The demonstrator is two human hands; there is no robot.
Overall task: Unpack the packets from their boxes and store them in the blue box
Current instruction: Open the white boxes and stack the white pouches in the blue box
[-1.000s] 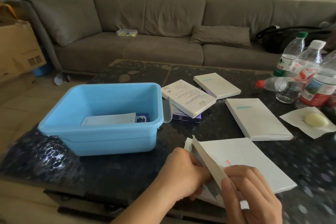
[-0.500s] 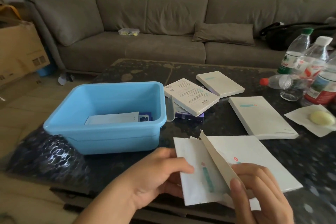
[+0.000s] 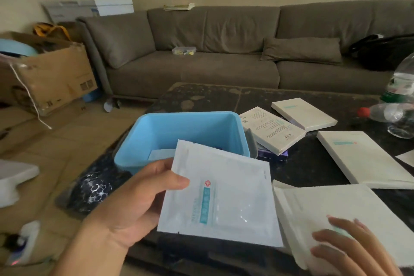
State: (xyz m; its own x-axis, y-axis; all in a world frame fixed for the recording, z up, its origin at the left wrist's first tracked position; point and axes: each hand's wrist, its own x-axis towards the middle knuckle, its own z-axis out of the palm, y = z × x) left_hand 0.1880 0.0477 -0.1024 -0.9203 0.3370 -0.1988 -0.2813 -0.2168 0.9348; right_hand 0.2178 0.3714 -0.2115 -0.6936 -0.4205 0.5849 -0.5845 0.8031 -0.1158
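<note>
My left hand (image 3: 136, 204) pinches a white packet (image 3: 221, 195) with a teal stripe and red mark, thumb on top. The packet hangs tilted just in front of the blue box (image 3: 186, 127), covering its near rim. Another white packet (image 3: 160, 153) lies inside the blue box. My right hand (image 3: 351, 246) rests with loose fingers on the flat white box (image 3: 331, 208) at the table's near right, whose end flap is open.
Three more flat white boxes lie on the dark table: one (image 3: 272, 130) leaning by the blue box, one (image 3: 303, 113) behind it, one (image 3: 363, 159) further right. Plastic bottles (image 3: 389, 114) stand and lie at the right edge. A cardboard carton (image 3: 51, 74) sits left on the floor.
My left hand drew the packet fully out of the white box and carried it left and up toward the blue box. My right hand let the flap go and lies on the box.
</note>
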